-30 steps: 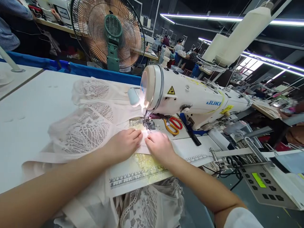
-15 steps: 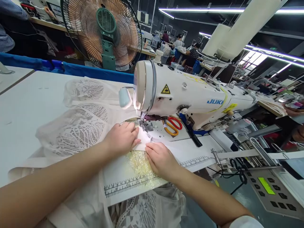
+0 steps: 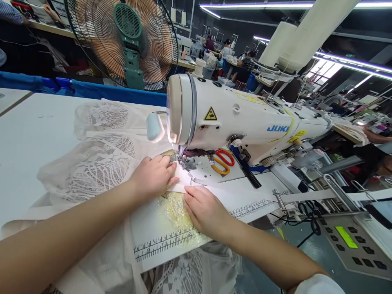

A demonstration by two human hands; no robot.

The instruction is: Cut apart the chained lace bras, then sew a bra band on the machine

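Note:
My left hand (image 3: 154, 175) lies over the white fabric (image 3: 181, 179) beside the presser foot (image 3: 183, 161) of a white sewing machine (image 3: 211, 110). Its fingers are bent and pressed together on the cloth, the thumb pointing right. Closer to the table's front edge, my right hand (image 3: 206, 208) pinches the near edge of this fabric between thumb and fingertips. Pale lace pieces (image 3: 101, 171) spread over the table to the left, and more lace (image 3: 183, 273) hangs below the front edge. My hands partly cover the fabric.
Scissors with red and orange handles (image 3: 223, 165) lie under the machine arm, a black-handled tool (image 3: 251, 177) beside them. A ruler strip (image 3: 165, 243) runs along the front edge. Right stands a metal tape guide (image 3: 280, 200) with a control panel (image 3: 349, 241). A fan (image 3: 133, 67) stands behind.
The view has shifted slightly, so most things sit a little further left. Both hands keep nearly the same place on the fabric by the presser foot.

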